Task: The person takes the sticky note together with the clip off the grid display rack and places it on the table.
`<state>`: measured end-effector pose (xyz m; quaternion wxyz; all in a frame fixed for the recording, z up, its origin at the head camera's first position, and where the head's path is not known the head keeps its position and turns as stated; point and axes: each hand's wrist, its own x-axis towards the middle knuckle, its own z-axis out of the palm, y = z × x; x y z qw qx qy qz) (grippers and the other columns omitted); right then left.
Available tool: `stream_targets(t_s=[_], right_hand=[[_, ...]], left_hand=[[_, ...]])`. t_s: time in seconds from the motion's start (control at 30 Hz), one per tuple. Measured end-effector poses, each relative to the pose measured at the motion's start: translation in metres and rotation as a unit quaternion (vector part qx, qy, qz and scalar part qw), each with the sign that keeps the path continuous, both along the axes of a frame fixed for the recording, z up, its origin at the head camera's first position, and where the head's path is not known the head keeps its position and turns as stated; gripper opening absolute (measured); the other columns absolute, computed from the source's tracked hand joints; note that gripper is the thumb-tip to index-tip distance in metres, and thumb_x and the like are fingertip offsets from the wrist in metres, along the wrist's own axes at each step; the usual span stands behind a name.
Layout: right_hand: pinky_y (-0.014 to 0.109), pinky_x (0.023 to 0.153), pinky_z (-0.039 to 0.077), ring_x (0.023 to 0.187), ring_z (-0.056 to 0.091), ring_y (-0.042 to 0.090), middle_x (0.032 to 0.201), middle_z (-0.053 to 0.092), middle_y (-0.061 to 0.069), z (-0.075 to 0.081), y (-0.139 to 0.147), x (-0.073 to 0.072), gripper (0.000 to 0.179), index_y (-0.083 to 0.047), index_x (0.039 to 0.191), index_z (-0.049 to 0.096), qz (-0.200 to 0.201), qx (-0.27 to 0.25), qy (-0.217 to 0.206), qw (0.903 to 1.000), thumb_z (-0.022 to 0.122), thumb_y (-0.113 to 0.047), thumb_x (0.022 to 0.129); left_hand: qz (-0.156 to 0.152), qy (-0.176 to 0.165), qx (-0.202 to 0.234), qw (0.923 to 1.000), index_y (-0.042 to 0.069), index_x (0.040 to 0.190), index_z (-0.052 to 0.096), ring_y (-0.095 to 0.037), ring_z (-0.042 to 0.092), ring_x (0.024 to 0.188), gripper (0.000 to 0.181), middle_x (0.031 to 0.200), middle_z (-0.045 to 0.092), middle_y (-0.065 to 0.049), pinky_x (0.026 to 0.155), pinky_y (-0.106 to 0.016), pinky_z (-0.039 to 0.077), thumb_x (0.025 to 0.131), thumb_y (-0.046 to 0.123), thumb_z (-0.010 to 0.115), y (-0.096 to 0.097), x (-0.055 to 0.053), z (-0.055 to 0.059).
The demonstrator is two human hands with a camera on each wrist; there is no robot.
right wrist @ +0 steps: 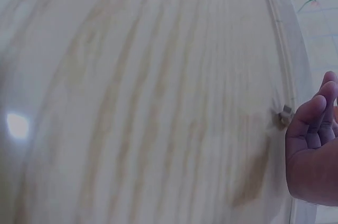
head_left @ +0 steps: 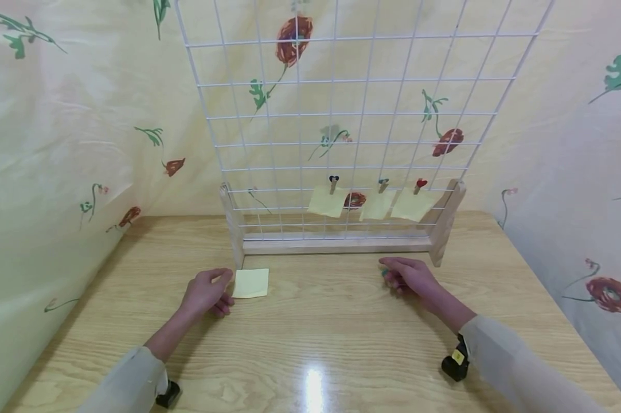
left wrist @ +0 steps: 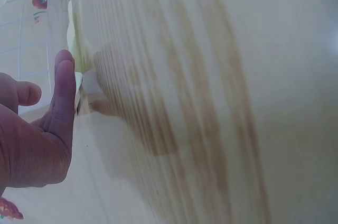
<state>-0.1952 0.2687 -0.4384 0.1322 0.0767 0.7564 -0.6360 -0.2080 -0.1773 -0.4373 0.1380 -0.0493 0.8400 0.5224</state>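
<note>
In the head view, my left hand (head_left: 207, 292) lies at the left edge of a pale yellow paper note (head_left: 251, 283) on the table. Its thumb stands apart from its straight fingers, whose tips overlap the paper in the left wrist view. My right hand (head_left: 407, 275) is low over the table, before the right end of the rack, fingers bent. A small clothespin with a green top (head_left: 384, 273) shows among these fingers; its wooden end (right wrist: 285, 114) juts out past them, close to the tabletop. I cannot tell whether the fingers pinch it.
A white wire grid (head_left: 341, 115) rises from a wooden stand (head_left: 336, 246) at the back. Three yellow notes hang low on it from clothespins with dark (head_left: 334, 179), teal (head_left: 383, 182) and red (head_left: 421, 183) tops. Flowered cloth (head_left: 57, 172) surrounds the wooden table (head_left: 315, 332).
</note>
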Motion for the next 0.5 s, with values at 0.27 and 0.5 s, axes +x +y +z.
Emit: stream_targets(t_s=[0.27, 0.5], right_hand=[[0.018, 0.055, 0.045, 0.062, 0.053, 0.005, 0.076, 0.06, -0.003, 0.011, -0.004, -0.001, 0.053, 0.009, 0.136, 0.046, 0.002, -0.009, 0.012, 0.9999, 0.05, -0.031, 0.101], [0.02, 0.06, 0.049, 0.065, 0.053, 0.004, 0.078, 0.06, -0.004, 0.018, -0.009, -0.002, 0.054, 0.007, 0.138, 0.045, 0.007, -0.024, 0.013, 0.9996, 0.05, -0.032, 0.101]], left_hand=[[-0.005, 0.004, 0.003, 1.0, -0.003, 0.139, 0.044, -0.021, 0.062, 0.048, 0.052, 0.065, 0.067, -0.012, 0.05, -0.035, 0.058, 0.102, 0.034, 0.045, 0.0, 0.0, 0.004], [-0.006, -0.001, 0.013, 0.9999, -0.001, 0.137, 0.047, -0.021, 0.063, 0.049, 0.051, 0.066, 0.068, -0.011, 0.049, -0.033, 0.058, 0.1, 0.034, 0.049, 0.009, -0.004, 0.004]])
